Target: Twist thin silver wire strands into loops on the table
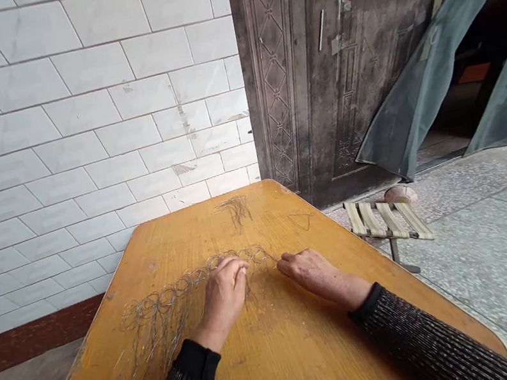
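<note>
A long row of looped thin wire (168,295) lies across the wooden table, with loose strands trailing toward me on the left. Over the right part of this row, my left hand (226,292) is closed, thumb against fingers, on the wire. My right hand (308,270) pinches the wire's right end, its fingers pressed together. Between the two hands some wire loops (258,254) show. Farther back lies a small bunch of loose wire pieces (236,209), and a single bent wire (304,219) rests to its right.
The wooden table (271,355) reaches to a white tiled wall (114,109). A dark carved door (293,79) stands behind its right corner. On the floor at right are a folding stool (387,219) with woven straps and a round object (400,194). A grey curtain (428,70) hangs in the doorway.
</note>
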### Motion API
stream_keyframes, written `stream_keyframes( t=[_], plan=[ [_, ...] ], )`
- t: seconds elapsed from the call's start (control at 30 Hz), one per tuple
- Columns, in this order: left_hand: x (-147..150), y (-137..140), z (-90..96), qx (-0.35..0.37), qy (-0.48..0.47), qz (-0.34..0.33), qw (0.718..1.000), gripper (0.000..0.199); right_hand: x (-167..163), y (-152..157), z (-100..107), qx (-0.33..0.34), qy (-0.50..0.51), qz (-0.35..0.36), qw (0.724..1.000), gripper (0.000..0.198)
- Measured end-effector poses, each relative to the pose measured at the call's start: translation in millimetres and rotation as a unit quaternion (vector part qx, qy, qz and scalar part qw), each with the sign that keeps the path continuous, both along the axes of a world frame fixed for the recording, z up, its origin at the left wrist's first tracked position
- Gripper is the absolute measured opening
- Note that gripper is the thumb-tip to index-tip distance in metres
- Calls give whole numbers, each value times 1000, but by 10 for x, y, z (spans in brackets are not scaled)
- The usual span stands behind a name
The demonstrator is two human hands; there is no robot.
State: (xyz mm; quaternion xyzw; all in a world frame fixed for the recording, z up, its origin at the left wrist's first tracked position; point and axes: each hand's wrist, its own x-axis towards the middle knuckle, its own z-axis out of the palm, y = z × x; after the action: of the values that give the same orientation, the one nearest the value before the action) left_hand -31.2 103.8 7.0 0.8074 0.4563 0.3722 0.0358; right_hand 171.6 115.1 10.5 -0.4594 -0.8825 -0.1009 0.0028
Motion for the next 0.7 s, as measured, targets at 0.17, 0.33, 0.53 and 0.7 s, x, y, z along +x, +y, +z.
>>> stream_keyframes(
  t=[0.17,0.33,0.53,0.7],
  plan=[
    [206,263,12,-9,118,-33,992,32,24,-48,81,12,7,-4,1000,21],
    [367,410,-63,-28,206,-34,978,30,55,-65,123,13,24,-1,1000,20],
    [361,502,-121,-16,242,-1,970,22,110,-56,133,12,32,3,999,19],
    [278,544,-85,-2,253,13,967,22,129,-43,124,15,27,-1,1000,20]
  ],
)
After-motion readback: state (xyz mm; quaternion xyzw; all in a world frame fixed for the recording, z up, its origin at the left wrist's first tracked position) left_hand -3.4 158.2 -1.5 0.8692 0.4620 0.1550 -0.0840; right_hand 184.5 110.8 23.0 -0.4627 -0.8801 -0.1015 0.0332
